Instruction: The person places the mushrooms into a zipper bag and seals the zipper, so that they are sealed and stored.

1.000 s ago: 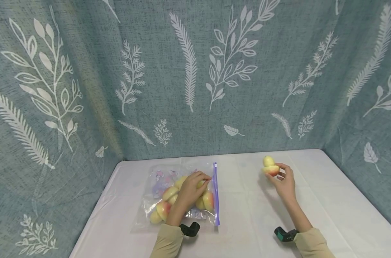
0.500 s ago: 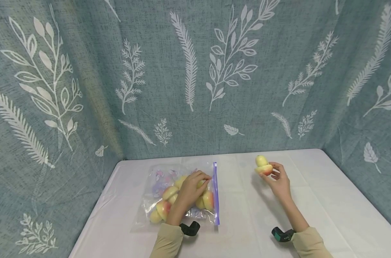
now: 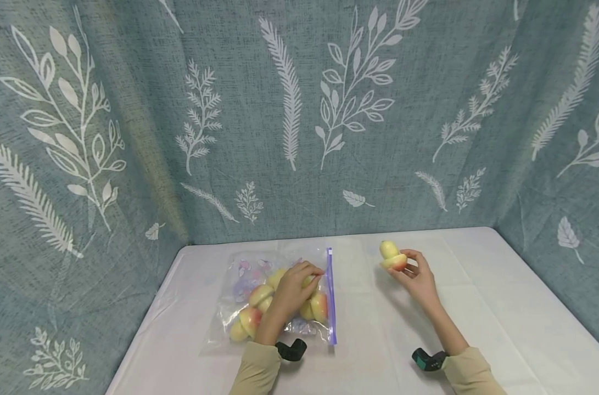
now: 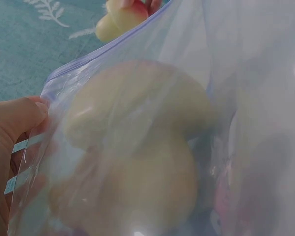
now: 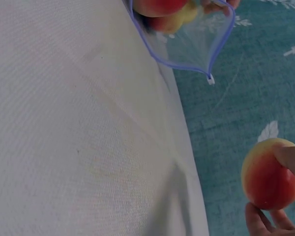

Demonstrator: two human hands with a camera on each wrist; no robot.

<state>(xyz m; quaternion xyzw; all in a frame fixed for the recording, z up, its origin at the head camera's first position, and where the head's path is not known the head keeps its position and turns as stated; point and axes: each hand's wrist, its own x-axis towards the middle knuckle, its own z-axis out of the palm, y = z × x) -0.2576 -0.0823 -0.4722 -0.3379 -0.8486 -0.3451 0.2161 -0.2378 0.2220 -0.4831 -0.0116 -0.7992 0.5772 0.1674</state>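
Note:
A toy mushroom [image 3: 389, 250] with a pale yellow stem and a red-and-yellow cap is in my right hand [image 3: 423, 280], to the right of the bag and over the white table. Thumb and fingers hold it by the cap, stem pointing up and away. My left hand [image 3: 293, 288] pinches the upper film of a clear zip bag [image 3: 332, 312] near its purple-edged mouth. That mouth gapes toward the right, as the right wrist view shows. Inside lie several similar mushrooms [image 3: 250, 321], some partly hidden beneath my left hand and forearm.
The white-covered table [image 3: 368, 351] ends at a teal curtain [image 3: 299, 208] printed with white leaves, which hangs along the back and both sides. On each wrist sits a black camera [image 3: 291, 350].
My right hand has moved left toward the bag's mouth, carrying the toy mushroom and tilting its stem more to the left. The left hand and the bag have stayed in place.

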